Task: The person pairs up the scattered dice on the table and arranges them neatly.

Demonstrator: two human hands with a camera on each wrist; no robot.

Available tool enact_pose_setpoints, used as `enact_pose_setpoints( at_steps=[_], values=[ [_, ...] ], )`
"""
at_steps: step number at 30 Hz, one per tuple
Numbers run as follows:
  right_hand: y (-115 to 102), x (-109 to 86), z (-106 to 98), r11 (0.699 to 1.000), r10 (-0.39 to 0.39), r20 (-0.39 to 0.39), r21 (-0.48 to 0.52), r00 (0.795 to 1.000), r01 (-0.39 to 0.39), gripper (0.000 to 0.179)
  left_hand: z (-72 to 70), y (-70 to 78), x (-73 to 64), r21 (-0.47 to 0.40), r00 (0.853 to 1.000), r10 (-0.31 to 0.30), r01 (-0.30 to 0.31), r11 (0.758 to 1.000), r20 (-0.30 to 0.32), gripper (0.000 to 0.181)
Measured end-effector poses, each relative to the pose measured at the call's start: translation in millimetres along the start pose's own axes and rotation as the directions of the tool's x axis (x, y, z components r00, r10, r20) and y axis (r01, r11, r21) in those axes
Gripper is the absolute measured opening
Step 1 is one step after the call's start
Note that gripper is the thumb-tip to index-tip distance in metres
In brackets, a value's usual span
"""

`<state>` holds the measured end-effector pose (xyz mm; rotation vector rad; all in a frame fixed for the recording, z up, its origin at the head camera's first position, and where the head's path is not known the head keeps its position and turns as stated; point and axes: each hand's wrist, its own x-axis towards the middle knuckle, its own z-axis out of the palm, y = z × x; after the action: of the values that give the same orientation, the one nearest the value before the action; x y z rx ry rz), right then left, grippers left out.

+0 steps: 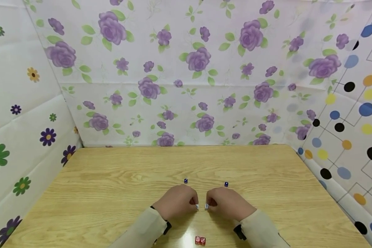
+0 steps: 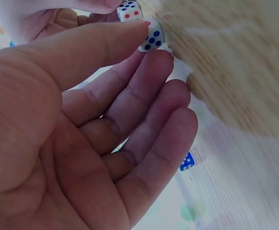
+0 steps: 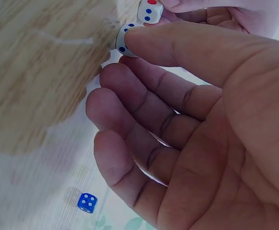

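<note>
My left hand (image 1: 179, 202) pinches a white die (image 2: 154, 39) between thumb and fingertips, close over the wooden table (image 1: 111, 168). Facing it, my right hand (image 1: 227, 203) pinches a second white die (image 3: 125, 42) the same way. Blue pips, and some red ones, mark their faces. A narrow gap parts the two dice in the head view. Beyond the left hand lies a blue die (image 1: 186, 181), and another blue die (image 1: 226, 184) lies just past the right hand. Two red dice (image 1: 200, 240) sit side by side nearer the body, between the forearms.
A cloth with purple roses (image 1: 198, 60) hangs behind the table's far edge. To the left stands a cloth with coloured flowers (image 1: 21, 131), to the right one with coloured dots (image 1: 344, 144). Dark bands (image 1: 240, 231) circle the wrists below pale sleeves.
</note>
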<state>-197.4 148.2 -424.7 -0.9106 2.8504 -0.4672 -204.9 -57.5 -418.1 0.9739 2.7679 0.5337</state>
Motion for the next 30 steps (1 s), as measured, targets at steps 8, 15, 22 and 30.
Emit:
enact_pose_setpoints(
  at_steps=[8, 15, 22, 30],
  values=[
    [-1.0, 0.8, -0.6, 1.000, -0.004, 0.002, 0.003, 1.000, 0.004, 0.010, -2.4, 3.3, 1.0, -0.016, 1.000, 0.015, -0.015, 1.000, -0.003, 0.008],
    [-1.7, -0.6, -2.7, 1.000, 0.000, -0.006, 0.017, 1.000, 0.000, 0.010, -3.2, 0.8, -0.7, -0.033, 1.000, 0.007, -0.007, 0.999, 0.005, 0.014],
    [-3.2, 0.4, -1.0, 1.000, -0.004, 0.007, 0.006, 1.000, 0.004, 0.011, -2.7, 3.1, -0.7, -0.015, 1.000, 0.014, -0.014, 1.000, 0.004, 0.007],
    [-3.9, 0.8, 0.5, 1.000, -0.003, 0.002, 0.011, 1.000, 0.003, 0.011, -2.7, 6.6, -1.5, 0.016, 0.999, 0.036, -0.036, 0.999, -0.017, 0.007]
  ],
)
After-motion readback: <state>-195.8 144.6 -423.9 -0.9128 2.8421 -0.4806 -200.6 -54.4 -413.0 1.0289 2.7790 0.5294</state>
